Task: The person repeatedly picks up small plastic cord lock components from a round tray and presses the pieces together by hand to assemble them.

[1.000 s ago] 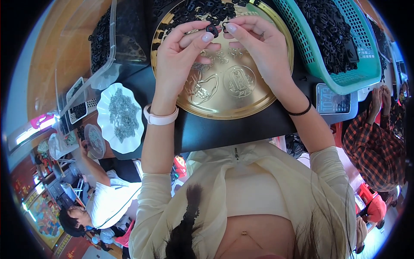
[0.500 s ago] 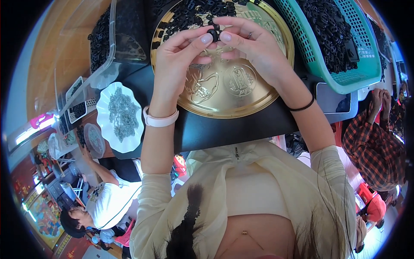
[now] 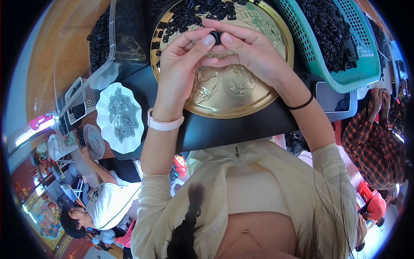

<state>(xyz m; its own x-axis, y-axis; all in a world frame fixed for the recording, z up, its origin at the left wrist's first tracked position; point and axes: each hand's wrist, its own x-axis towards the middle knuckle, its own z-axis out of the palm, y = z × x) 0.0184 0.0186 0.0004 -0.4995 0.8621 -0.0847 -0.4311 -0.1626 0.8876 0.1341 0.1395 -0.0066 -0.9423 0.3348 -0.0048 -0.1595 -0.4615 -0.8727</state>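
Between the thumbs and fingers of both hands is a small black plastic part (image 3: 216,37), rounded on top. My left hand (image 3: 186,54) pinches it from the left, thumb on its near side. My right hand (image 3: 246,48) grips its right side the same way. The lower fingers of the two hands meet beneath it. Both hands are above a round gold tray (image 3: 224,108) with a raised pattern. Many loose black plastic parts (image 3: 194,13) lie on the tray's far side. What the part's underside looks like is hidden by my fingers.
Left of the tray stands a white scalloped dish (image 3: 103,116) of small metal pieces, with a clear plastic bin (image 3: 113,39) behind it. A green basket (image 3: 340,84) of black parts stands at right, near a tablet-like device (image 3: 332,97). Other people sit at both sides.
My left hand has shifted slightly right and the hands have drawn closer together. The lower fingers now meet under the black part, which has turned and moved slightly.
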